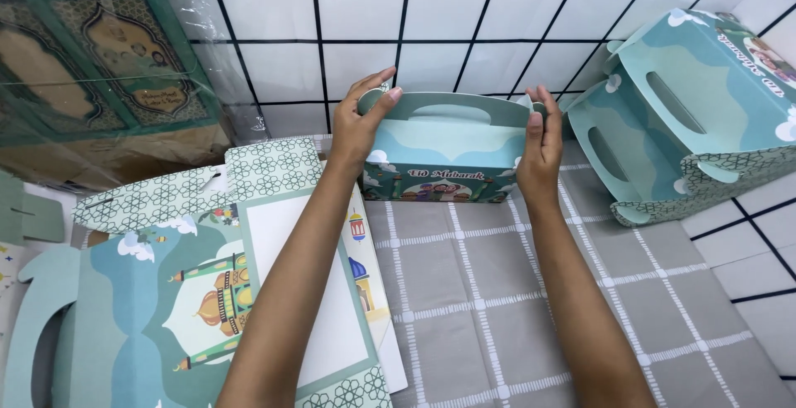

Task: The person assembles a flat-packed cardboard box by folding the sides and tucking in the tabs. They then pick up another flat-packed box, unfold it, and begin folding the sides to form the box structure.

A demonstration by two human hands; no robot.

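Note:
A teal cardboard gift box [444,151] with a handle cut-out stands upright on the grey checked mat [497,292], close to the white tiled wall. My left hand [361,122] grips its left end, thumb over the top edge. My right hand [541,147] presses flat against its right end. Both hands hold the box between them.
A flat unfolded box sheet [207,284] with a mosque picture lies at the left under my left arm. Finished teal boxes [688,118] are stacked at the right. A plastic-wrapped pack of green cards [91,68] leans at the back left.

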